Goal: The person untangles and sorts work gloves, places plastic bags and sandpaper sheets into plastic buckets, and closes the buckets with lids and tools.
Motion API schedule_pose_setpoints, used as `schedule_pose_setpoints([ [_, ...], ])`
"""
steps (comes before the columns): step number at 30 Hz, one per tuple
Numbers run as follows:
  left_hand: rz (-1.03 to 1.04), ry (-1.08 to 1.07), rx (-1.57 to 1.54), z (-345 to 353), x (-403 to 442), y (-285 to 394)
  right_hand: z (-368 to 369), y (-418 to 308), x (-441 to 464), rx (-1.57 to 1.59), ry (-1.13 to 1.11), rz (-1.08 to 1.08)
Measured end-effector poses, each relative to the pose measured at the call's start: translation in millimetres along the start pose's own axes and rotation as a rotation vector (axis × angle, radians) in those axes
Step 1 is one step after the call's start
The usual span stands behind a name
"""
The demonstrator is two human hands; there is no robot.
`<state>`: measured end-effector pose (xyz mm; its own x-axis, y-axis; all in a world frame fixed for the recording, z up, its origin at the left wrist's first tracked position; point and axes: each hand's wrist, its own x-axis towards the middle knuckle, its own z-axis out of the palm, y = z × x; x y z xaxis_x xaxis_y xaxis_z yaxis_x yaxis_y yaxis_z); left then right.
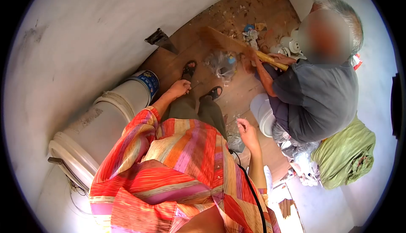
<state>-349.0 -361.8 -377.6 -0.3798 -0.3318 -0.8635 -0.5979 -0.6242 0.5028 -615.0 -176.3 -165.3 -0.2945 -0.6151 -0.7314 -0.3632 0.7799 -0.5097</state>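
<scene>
My left hand (179, 88) hangs over my left thigh, its fingers curled together near the knee; whatever may be between them is too small to make out. On the right, my right hand (248, 132) is raised beside my hip with fingers partly bent and apart, and nothing shows in it. Below the left hand are my dark trousers (185, 107) and sandalled feet. A crumpled clear plastic bag (223, 65) lies on the floor ahead of my feet. The striped garment (182, 148) covers my lap.
A person in a grey shirt (323, 93) crouches at right, holding a yellow-brown broom (264, 57). Large white buckets (91, 119) line the left wall. A white bucket (263, 114), plastic bags and a green sack (344, 152) stand at right. Debris litters the wooden floor (253, 5).
</scene>
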Motion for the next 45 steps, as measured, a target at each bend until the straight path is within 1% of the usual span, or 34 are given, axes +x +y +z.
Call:
schedule_pose_setpoints([
  [4,-0.021,-0.017,-0.001,5,-5,6,2,1,1,0.023,0.015,-0.035],
  [12,-0.011,-0.040,0.015,-3,11,2,10,-5,14,0.032,0.007,0.020],
  [20,-0.037,0.024,-0.033,-5,2,6,12,-10,12,0.004,0.007,-0.020],
  [24,-0.065,0.032,-0.066,-5,-4,8,14,-8,12,0.053,-0.002,-0.007],
  [26,-0.090,-0.040,-0.030,-8,-7,10,14,-7,12,0.066,-0.007,-0.015],
  [27,-0.094,-0.037,-0.031,-8,-9,11,14,-6,13,0.067,-0.015,0.004],
  [29,-0.065,0.024,-0.066,-7,-11,11,15,-4,15,0.067,-0.028,0.022],
  [32,-0.049,0.006,-0.059,-12,-5,8,18,-8,20,0.051,-0.040,0.045],
  [34,-0.050,0.003,-0.060,-15,-1,7,18,-14,25,0.035,-0.045,0.029],
  [35,-0.050,0.007,-0.056,-7,-10,6,16,-4,17,0.044,-0.049,0.033],
  [37,-0.056,-0.006,-0.058,-12,-5,7,26,4,27,-0.013,-0.008,-0.079],
  [41,-0.079,-0.011,-0.059,-18,-2,3,34,4,40,-0.035,-0.008,-0.062],
  [43,-0.099,-0.023,-0.041,-14,-11,2,32,6,38,0.005,-0.014,-0.017],
  [45,-0.113,-0.040,-0.030,-18,-1,5,38,5,50,0.060,0.007,-0.034],
])
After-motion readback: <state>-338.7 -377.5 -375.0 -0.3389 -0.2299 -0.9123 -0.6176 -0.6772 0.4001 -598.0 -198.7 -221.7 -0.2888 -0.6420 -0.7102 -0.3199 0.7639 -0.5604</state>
